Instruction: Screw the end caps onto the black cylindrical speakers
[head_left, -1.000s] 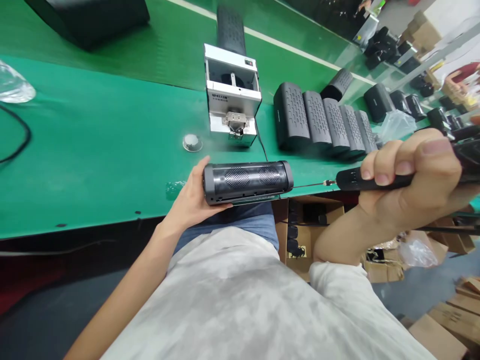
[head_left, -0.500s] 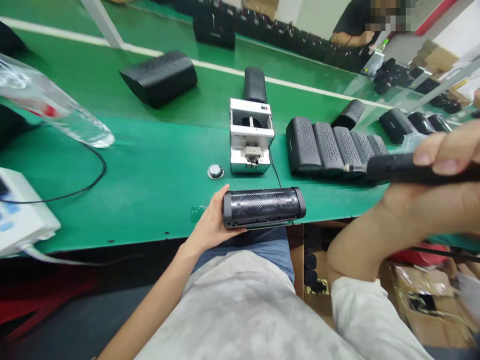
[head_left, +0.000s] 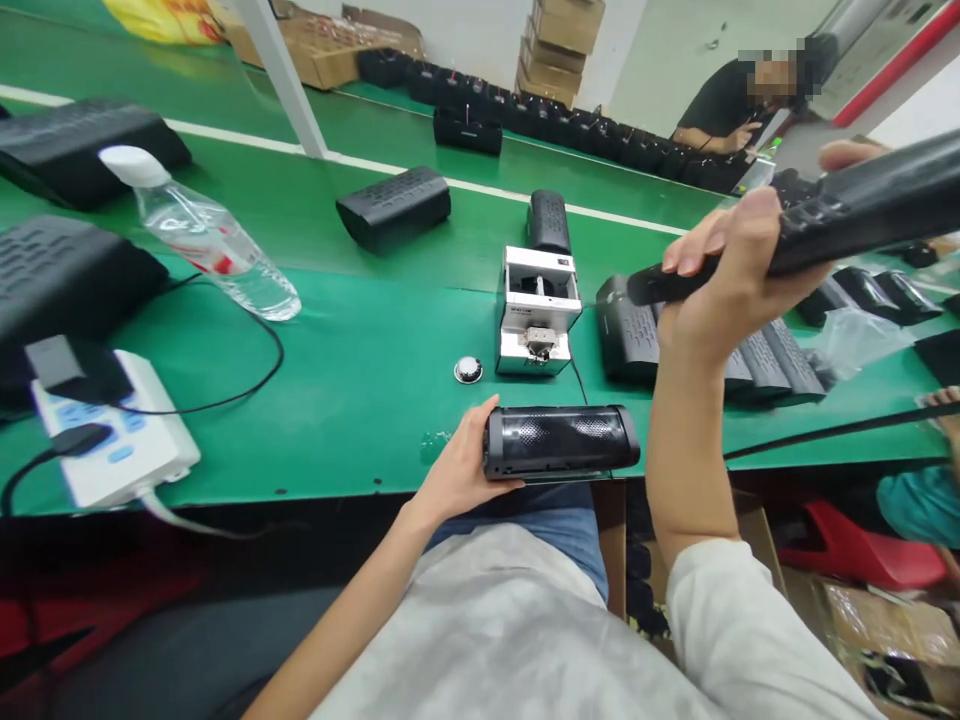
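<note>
My left hand [head_left: 461, 455] is closed on the left end of a black speaker [head_left: 562, 440], which lies on its side at the table's front edge, its perforated grille showing. Raised at the right, my right hand [head_left: 739, 250] wraps round a long black electric screwdriver [head_left: 870, 200], well above the table and apart from the speaker. Its tip cannot be made out. Behind the speaker stands a white screw feeder [head_left: 536, 315], with a small round silver dish [head_left: 469, 370] at its left.
Several black speakers [head_left: 630, 335] stand in a row at right, partly behind my right arm. A water bottle [head_left: 217, 240] and a white power strip [head_left: 127, 440] with cables are at left. Another speaker [head_left: 397, 205] lies farther back. A person [head_left: 720, 110] sits across.
My right hand has moved left and up with the electric screwdriver, which has swung round. My left hand still holds the speaker. The camera view has turned a little to the left.
</note>
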